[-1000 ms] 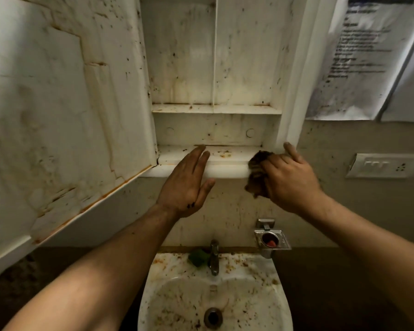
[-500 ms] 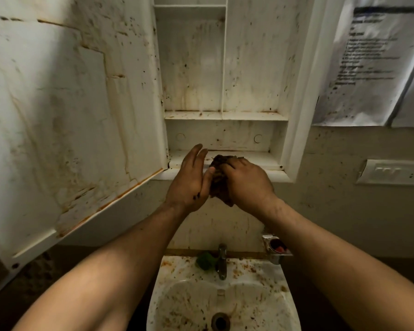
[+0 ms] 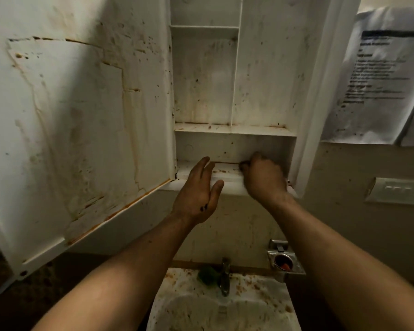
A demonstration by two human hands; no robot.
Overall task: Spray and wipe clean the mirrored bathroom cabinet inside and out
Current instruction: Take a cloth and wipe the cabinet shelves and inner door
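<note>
The white bathroom cabinet (image 3: 234,91) hangs open on the wall, its inside stained with brown streaks and specks. Its door (image 3: 77,130) swings out to the left, back side dirty and cracked. My left hand (image 3: 197,191) lies flat with straight fingers against the front lip of the bottom shelf (image 3: 225,168). My right hand (image 3: 263,177) is curled on the right part of that shelf, gripping a dark cloth (image 3: 243,166) that is almost wholly hidden under the fingers. The right hand is blurred.
Below is a stained white sink (image 3: 222,304) with a metal tap (image 3: 225,275) and a green object (image 3: 207,275) beside it. A metal holder (image 3: 283,261) is fixed to the wall. A printed paper (image 3: 378,80) and a switch plate (image 3: 397,191) are on the right.
My right hand with the cloth went left along the shelf edge towards my left hand, then back right and onto the bottom shelf. My view tilted upward.
</note>
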